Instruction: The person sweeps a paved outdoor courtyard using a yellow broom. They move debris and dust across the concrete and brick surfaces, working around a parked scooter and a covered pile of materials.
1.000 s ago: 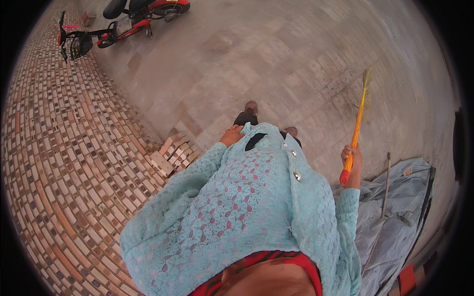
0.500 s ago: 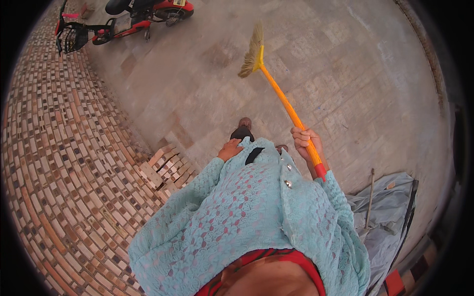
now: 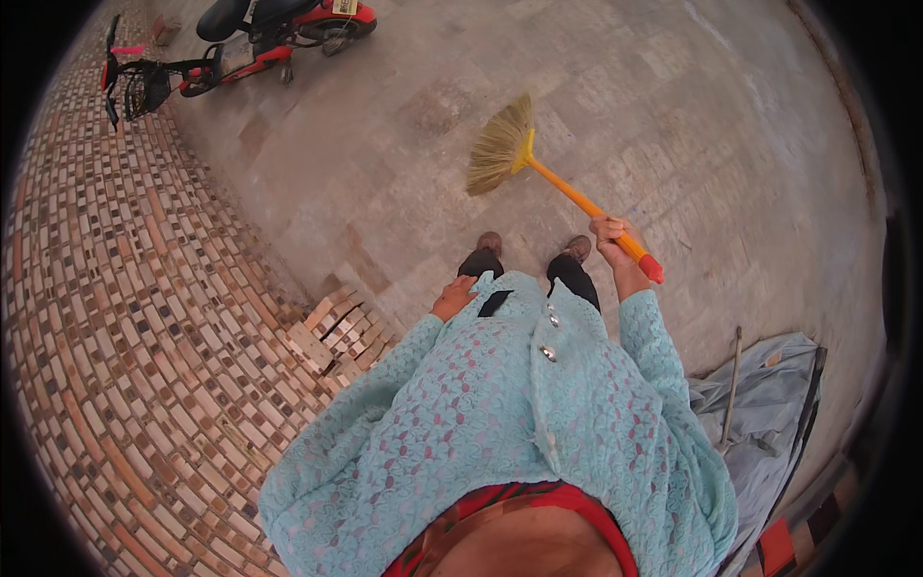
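One broad stretch of paved ground (image 3: 404, 192) spreads before the person, with a red-and-black moped (image 3: 255, 58) at the upper left. A turquoise knitted cardigan (image 3: 471, 404) fills the lower middle. Out in front, over the paving, is a fan-shaped grass broom (image 3: 553, 178); whether its bristles (image 3: 502, 146) touch the ground I cannot tell. It looks light: the orange handle (image 3: 579, 199) seems stiff and perhaps slightly slick, while the bristles should flex and could snap if crushed. The handle is the place to grasp, and the right hand (image 3: 611, 240) is wrapped around it near the red end. The left hand (image 3: 452, 297) lies against the cardigan's hem, fingertips hidden; whether it pinches the cloth I cannot tell. No label shows on the broom; the moped's pale yellow plate (image 3: 343, 7) bears dark markings.
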